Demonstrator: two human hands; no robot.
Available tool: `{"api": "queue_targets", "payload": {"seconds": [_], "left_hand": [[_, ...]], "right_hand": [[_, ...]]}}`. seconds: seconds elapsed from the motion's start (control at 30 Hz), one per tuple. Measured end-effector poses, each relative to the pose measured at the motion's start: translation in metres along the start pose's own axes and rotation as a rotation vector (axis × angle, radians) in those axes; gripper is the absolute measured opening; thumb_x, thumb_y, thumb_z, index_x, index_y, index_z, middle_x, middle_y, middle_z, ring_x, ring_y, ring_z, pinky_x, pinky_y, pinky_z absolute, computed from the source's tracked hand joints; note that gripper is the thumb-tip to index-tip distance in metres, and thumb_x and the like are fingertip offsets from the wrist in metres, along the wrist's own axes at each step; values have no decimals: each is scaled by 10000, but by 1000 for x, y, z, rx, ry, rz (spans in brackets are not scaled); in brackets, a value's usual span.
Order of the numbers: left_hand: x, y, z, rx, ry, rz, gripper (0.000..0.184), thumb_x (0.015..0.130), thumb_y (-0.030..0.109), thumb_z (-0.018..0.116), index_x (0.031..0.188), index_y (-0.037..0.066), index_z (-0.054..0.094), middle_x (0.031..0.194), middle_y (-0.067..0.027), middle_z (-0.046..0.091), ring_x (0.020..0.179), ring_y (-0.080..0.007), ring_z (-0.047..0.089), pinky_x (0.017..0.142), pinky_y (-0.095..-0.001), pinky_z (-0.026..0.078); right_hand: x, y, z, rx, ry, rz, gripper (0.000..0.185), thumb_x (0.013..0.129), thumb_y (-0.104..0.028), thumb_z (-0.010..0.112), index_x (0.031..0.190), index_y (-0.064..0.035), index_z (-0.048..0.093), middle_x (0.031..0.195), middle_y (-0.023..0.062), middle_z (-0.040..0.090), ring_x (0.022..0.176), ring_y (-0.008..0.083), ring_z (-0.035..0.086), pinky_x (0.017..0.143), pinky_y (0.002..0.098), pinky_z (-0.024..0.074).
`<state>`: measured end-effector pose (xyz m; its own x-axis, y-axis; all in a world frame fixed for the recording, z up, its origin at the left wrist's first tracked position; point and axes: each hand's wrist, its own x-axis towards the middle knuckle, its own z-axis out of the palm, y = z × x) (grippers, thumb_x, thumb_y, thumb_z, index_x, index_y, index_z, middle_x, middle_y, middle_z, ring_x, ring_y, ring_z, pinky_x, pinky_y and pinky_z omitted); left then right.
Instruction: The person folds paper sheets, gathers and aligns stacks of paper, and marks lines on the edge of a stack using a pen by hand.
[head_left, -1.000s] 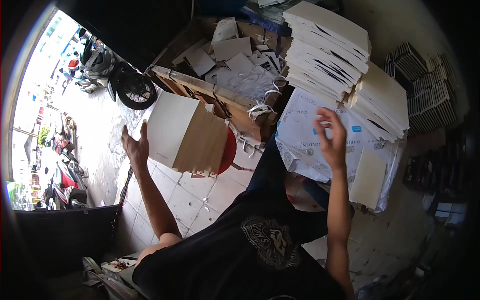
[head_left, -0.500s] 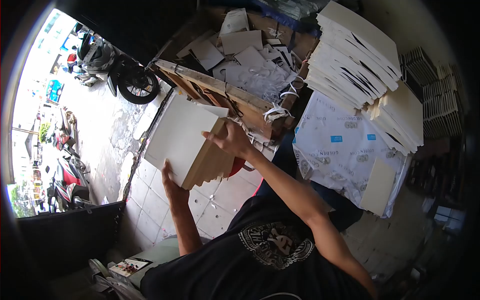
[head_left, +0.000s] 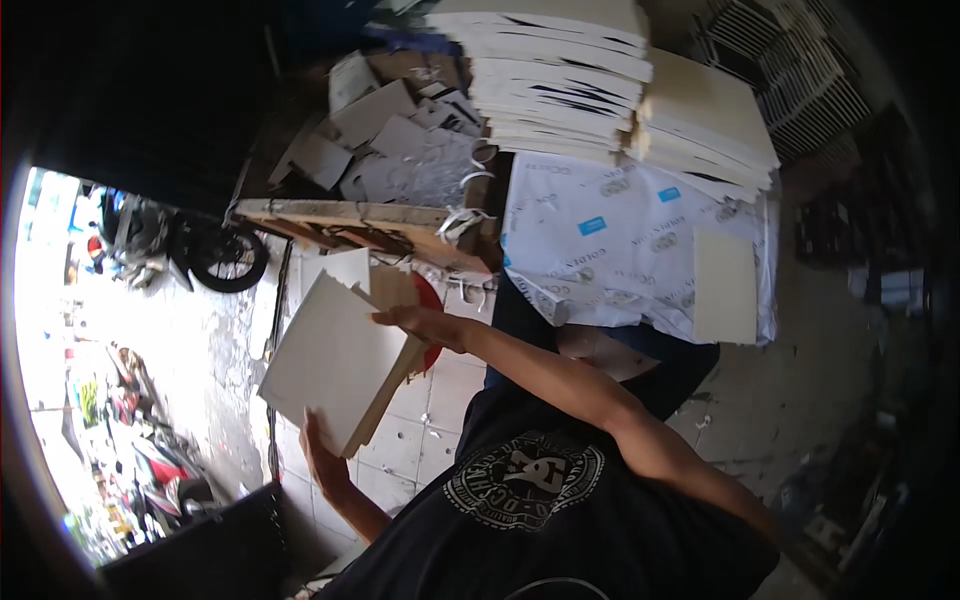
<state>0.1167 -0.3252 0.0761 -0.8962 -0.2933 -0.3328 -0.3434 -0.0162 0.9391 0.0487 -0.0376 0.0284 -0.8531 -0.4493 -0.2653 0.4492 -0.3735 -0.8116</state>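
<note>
Between my two hands is a stack of cream paper blocks [head_left: 335, 355], tilted above the tiled floor, with its pale top face towards me. My left hand [head_left: 322, 460] grips the lower edge, its thumb on the top face and the other fingers hidden beneath. At the right edge, my right hand [head_left: 425, 325] is closed on the stack, with its thumb along the top. More cream blocks jut out beyond the far side of the stack. Partly hidden behind it is a round red object [head_left: 429, 298].
A wooden crate [head_left: 345, 213] full of paper offcuts stands ahead. To the right, tall piles of cream paper blocks [head_left: 560, 90] rest by a white printed wrapper [head_left: 640, 270], with a loose cream board [head_left: 725, 285] on it. A motorbike [head_left: 215, 250] is parked outside at left.
My view has turned to the right, so the piles and crate appear further left. The stack has tilted, showing less of its layered side. Both hands keep hold of it.
</note>
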Motion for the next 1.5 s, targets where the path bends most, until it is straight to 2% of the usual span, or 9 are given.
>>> {"api": "queue_targets", "payload": {"seconds": [0.2, 0.43, 0.7, 0.83, 1.03, 1.13, 1.27, 1.3, 1.5], "left_hand": [[-22, 36, 84, 161, -421, 262, 757, 736, 324, 779, 1294, -62, 441, 1167, -185, 567, 1076, -269, 566, 931, -417, 462], [23, 32, 305, 326, -1357, 665, 527, 721, 68, 813, 1184, -30, 581, 1100, -140, 670, 992, -209, 637, 883, -360, 516], [16, -8, 408, 334, -1465, 1024, 987, 706, 122, 838, 1458, -51, 223, 1409, -196, 420, 1290, -252, 431, 1091, -365, 337], [21, -47, 409, 205, -1498, 561, 989, 708, 65, 824, 1469, -8, 196, 1377, -167, 456, 1227, -251, 488, 1046, -399, 397], [33, -40, 413, 369, -1556, 352, 991, 682, -4, 806, 1472, 8, 207, 1331, -166, 497, 1203, -264, 516, 1024, -405, 422], [28, -18, 414, 174, -1589, 321, 952, 713, 55, 801, 1467, 7, 222, 1340, -171, 492, 1202, -270, 525, 1017, -406, 432], [40, -37, 410, -100, -1628, 313, 1035, 794, 412, 764, 1524, 23, 142, 1442, -156, 422, 1341, -281, 390, 1127, -449, 287], [34, -45, 417, -230, -1475, 59, 943, 847, 629, 565, 1511, 44, 239, 1459, -158, 414, 1392, -317, 318, 1159, -486, 208], [6, -35, 407, -264, -1341, 5, 752, 908, 531, 466, 1430, -3, 387, 1402, -154, 480, 1329, -297, 415, 1126, -463, 278]], "right_hand": [[-116, -24, -66, -192, 51, -242, 893, 727, -443, 790, 1417, -30, 401, 1346, 146, 506, 1267, 242, 462, 1047, 372, 378], [-281, -79, -146, -641, 687, -452, 1085, 586, -298, 913, 1450, 2, 328, 1346, 145, 508, 1249, 249, 467, 1064, 377, 376], [-316, -22, -231, -812, 877, -276, 1236, 566, -333, 935, 1490, 7, 188, 1455, 186, 390, 1357, 291, 359, 1133, 371, 294], [-292, -1, -232, -650, 829, -664, 1400, 565, -319, 935, 1526, -6, -33, 1560, 178, 221, 1444, 273, 200, 1181, 370, 176], [-285, 1, -225, -563, 889, -711, 1338, 629, -267, 910, 1524, -4, -49, 1584, 191, 154, 1459, 289, 161, 1185, 381, 163], [-285, -1, -226, -496, 948, -704, 1286, 663, -229, 892, 1526, -5, -35, 1586, 199, 143, 1462, 284, 160, 1184, 378, 169], [-281, -3, -224, -501, 961, -796, 1272, 664, -238, 891, 1524, 8, -13, 1576, 214, 170, 1456, 286, 192, 1182, 380, 180], [-275, 0, -221, -571, 1071, -798, 1291, 628, -278, 908, 1530, -5, 25, 1569, 210, 194, 1449, 291, 213, 1178, 382, 192], [-269, 3, -223, -469, 1023, -863, 1279, 594, -290, 920, 1534, -30, 91, 1553, 209, 227, 1447, 289, 206, 1174, 396, 205]]}}
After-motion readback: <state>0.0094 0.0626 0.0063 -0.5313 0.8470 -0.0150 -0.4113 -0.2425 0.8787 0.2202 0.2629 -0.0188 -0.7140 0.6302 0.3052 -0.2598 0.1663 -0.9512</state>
